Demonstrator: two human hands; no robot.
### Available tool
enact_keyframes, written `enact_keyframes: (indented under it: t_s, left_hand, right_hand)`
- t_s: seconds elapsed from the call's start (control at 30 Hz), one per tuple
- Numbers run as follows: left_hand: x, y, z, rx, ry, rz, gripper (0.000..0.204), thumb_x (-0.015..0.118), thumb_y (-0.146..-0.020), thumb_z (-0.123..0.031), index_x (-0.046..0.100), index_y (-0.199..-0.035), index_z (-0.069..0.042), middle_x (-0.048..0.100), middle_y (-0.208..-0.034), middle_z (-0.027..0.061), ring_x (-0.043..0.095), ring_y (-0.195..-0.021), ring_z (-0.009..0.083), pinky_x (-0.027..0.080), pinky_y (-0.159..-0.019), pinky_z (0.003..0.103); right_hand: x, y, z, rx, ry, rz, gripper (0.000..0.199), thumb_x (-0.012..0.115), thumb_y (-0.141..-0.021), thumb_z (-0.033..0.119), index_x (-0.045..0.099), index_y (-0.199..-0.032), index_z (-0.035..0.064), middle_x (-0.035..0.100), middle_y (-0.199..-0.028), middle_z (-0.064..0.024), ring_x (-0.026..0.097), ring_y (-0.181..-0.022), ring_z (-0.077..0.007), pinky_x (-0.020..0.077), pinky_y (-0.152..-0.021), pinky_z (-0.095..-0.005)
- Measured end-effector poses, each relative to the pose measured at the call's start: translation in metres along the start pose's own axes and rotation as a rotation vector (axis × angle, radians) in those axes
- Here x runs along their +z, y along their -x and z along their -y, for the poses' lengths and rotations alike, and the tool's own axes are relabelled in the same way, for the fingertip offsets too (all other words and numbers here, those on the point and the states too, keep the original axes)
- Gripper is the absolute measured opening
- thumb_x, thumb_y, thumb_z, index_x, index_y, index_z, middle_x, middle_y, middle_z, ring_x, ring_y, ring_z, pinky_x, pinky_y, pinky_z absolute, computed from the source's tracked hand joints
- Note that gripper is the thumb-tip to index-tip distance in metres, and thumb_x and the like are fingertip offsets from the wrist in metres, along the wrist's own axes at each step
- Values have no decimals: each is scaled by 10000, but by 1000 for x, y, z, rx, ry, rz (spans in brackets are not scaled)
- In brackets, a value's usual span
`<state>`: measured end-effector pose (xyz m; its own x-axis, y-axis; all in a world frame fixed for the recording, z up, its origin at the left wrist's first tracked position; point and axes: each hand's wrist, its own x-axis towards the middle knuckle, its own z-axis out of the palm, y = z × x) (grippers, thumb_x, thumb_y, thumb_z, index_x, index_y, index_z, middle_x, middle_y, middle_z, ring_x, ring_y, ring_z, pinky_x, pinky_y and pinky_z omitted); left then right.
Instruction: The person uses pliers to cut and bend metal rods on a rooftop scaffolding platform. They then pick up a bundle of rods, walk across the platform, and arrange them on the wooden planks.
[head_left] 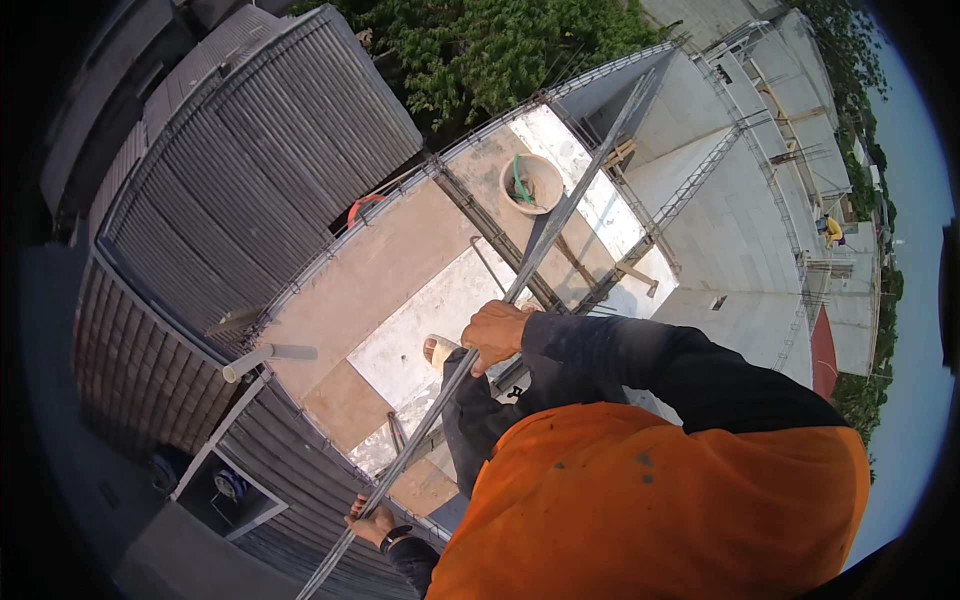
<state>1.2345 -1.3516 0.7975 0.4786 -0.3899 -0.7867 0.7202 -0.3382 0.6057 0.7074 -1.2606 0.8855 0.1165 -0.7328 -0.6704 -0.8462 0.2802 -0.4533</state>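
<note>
1. My right hand (494, 335) is closed in a fist round the long steel bar (520, 275), knuckles up. I take it partway along so the far length does not droop too much.
2. My left hand (372, 522) sits low at the near part of the same bar, fingers wrapped round it, a dark band on that wrist. With the two grips set well apart I can steer a rod this long without it swinging.
3. The bar is thin, grey and dull, running on a slant from the lower edge, past both hands, up towards the far corner of the roof. It looks like more than one rod lying together, but I cannot tell for sure.
4. My orange top (650, 510) and dark sleeves fill the lower right; one sandalled foot (437, 352) stands on the pale slab just beside the bar.
5. The concrete slab (380, 270) is rough and patchy, tan in places and whitish in others, edged with a cage of tied reinforcement rods.
6. A round pale tub (531, 184) with a green hose coiled in it stands near the far end, close to the bar's line.
7. Corrugated metal roofing (250, 140), ribbed and grey, lies below on the left, and a white pipe (262, 357) sticks out by the slab edge.
</note>
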Motion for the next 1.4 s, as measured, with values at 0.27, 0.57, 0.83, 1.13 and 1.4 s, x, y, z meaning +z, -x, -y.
enact_keyframes:
  t_s: [0.27, 0.57, 0.83, 1.13, 1.4]
  left_hand:
    - [19, 19, 19, -52, -132, 156, 412, 480, -1100, -410, 477, -826, -102, 557, -857, 85, 600, -896, 256, 524, -1001, 421]
    - [22, 24, 23, -4, -216, 147, 344, 507, -1094, -375, 516, -924, -76, 582, -948, 83, 620, -993, 261, 530, -993, 435]
    - [40, 33, 35, 86, -190, 80, 413, 429, -1117, -390, 465, -859, -70, 523, -803, 69, 574, -822, 246, 540, -945, 430]
    - [46, 15, 39, 121, -99, 64, 389, 468, -1084, -370, 470, -868, -47, 531, -842, 88, 547, -797, 237, 559, -892, 429]
    - [139, -13, 188, -40, -20, 35, 393, 472, -1078, -448, 515, -1036, -60, 593, -998, 108, 631, -904, 281, 539, -993, 542]
  right_hand:
    - [29, -16, -25, 166, -12, 0, 480, 828, -772, 460, 785, -1062, 80, 769, -996, -187, 738, -979, -351, 558, -871, -441]
    - [49, -26, -47, 157, -81, -74, 479, 833, -759, 487, 797, -1048, 108, 772, -947, -179, 744, -927, -351, 550, -856, -445]
    - [35, -45, -63, 28, -48, -172, 444, 845, -729, 455, 797, -967, 83, 747, -844, -207, 733, -829, -371, 540, -816, -463]
    - [21, -105, -98, -58, -149, -236, 333, 854, -661, 355, 786, -880, 113, 767, -930, -160, 725, -952, -333, 473, -937, -428]
    - [63, -244, -129, -66, -109, -242, 243, 806, -648, 292, 777, -812, 115, 738, -799, -145, 714, -863, -316, 439, -923, -439]
